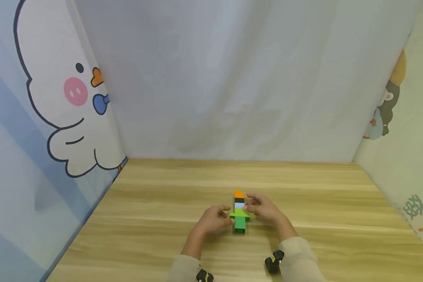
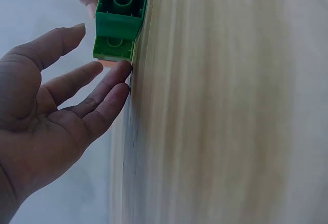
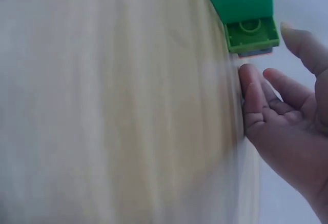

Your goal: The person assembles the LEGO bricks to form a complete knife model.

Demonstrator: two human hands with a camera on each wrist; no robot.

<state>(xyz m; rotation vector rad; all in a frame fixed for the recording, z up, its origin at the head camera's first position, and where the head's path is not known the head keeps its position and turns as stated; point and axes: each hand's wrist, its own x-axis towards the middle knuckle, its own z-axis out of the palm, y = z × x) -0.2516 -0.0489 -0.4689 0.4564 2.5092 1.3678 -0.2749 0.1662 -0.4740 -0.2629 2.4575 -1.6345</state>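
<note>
A build of toy bricks lies lengthwise on the wooden table. Its near end is a green brick (image 1: 240, 222), followed by a lime green crosspiece (image 1: 239, 212), a whitish brick (image 1: 239, 205), a black one (image 1: 239, 200) and an orange one (image 1: 239, 194) at the far end. On its left, my left hand (image 1: 213, 220) has its fingers loosely spread; in the left wrist view the fingertips are close beside the lime piece, and contact is unclear. My right hand (image 1: 266, 207) is on the other side, thumb and fingers apart and gripping nothing. Hollow brick undersides face the wrist cameras.
The wood-grain table (image 1: 155, 196) extends around the build. Behind it hangs a plain pale curtain (image 1: 225, 78), with a cartoon-printed cloth (image 1: 53, 102) on the left and another printed wall (image 1: 402, 164) on the right. Black wrist devices (image 1: 273, 263) sit at the cuffs.
</note>
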